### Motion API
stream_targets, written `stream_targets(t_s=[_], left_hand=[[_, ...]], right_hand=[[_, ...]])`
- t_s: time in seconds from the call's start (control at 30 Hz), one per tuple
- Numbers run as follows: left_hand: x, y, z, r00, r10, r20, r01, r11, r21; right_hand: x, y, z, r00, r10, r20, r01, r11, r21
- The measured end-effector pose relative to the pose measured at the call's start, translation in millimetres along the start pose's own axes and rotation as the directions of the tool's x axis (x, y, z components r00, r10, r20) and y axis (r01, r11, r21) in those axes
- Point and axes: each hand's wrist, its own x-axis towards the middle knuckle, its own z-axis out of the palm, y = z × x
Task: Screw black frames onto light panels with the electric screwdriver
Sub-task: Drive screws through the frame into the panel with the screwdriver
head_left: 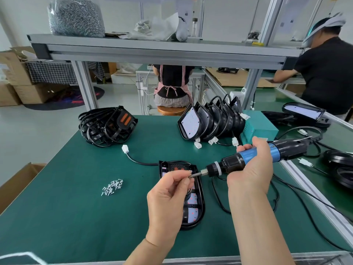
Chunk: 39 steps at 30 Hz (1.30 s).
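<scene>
Right hand (252, 169) wrapped round screwdriver (235, 162), left hand (166, 192) pinching screw (189, 176) at bit tip, above framed panel (193, 213) on green mat (76, 217), loose screws (112, 187) left.

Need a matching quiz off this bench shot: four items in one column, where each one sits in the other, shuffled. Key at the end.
Items
1. blue-and-black electric screwdriver
2. small silver screws
3. black plastic frames
4. black light panels with white faces

Places
A. standing on edge in a row, back right of the green mat
B. gripped in the right hand
C. loose heap on the mat, left of centre
D. tangled pile, back left of the mat

Pairs: 1-B, 2-C, 3-D, 4-A
</scene>
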Motion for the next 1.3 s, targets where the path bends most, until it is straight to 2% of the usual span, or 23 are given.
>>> stream_targets(t_s=[0.23, 0.43, 0.5, 0.53, 0.6, 0.67, 0.73, 0.8, 0.87, 1.1, 1.3], left_hand=[[3, -6, -3, 1.0, -0.011, 0.025, 0.013, 0.997, -0.078], [5, -13, -3, 0.998, -0.06, 0.032, 0.063, 0.994, -0.087], [6, -14, -5, 0.999, -0.042, 0.026, 0.042, 0.999, 0.001], [7, -16, -8, 1.0, -0.014, 0.006, 0.013, 0.995, 0.098], [13, -19, -17, 0.995, 0.084, -0.051, -0.06, 0.927, 0.369], [23, -22, -27, 0.989, 0.121, -0.09, -0.057, 0.854, 0.517], [35, -23, -33, 0.992, -0.05, -0.112, 0.102, 0.844, 0.527], [45, -26, -35, 0.964, -0.251, -0.091, 0.258, 0.791, 0.555], [51, -30, -34, 0.926, -0.375, -0.046, 0.334, 0.754, 0.566], [58, -42, -36, 0.885, -0.463, -0.049, 0.41, 0.726, 0.552], [58, -47, -38, 0.887, -0.458, -0.057, 0.415, 0.737, 0.534]], right_hand=[[6, -2, -1, 0.997, 0.043, -0.066, -0.043, 0.999, 0.007], [6, -3, 2, 0.999, 0.01, -0.031, -0.01, 1.0, -0.012], [5, -2, 1, 1.0, -0.013, -0.004, 0.013, 1.0, -0.027], [5, -2, 0, 0.999, -0.036, 0.013, 0.037, 0.999, -0.035], [5, -2, -1, 0.993, -0.105, 0.054, 0.109, 0.992, -0.068], [4, -1, 0, 0.976, -0.185, 0.118, 0.199, 0.973, -0.119], [3, 1, 1, 0.953, -0.227, 0.202, 0.262, 0.95, -0.17], [2, 7, 1, 0.935, -0.227, 0.273, 0.293, 0.927, -0.233], [0, 16, 1, 0.919, -0.214, 0.33, 0.317, 0.901, -0.297], [-2, 37, -2, 0.895, -0.199, 0.398, 0.362, 0.845, -0.393], [0, 38, -2, 0.895, -0.187, 0.405, 0.356, 0.847, -0.394]])
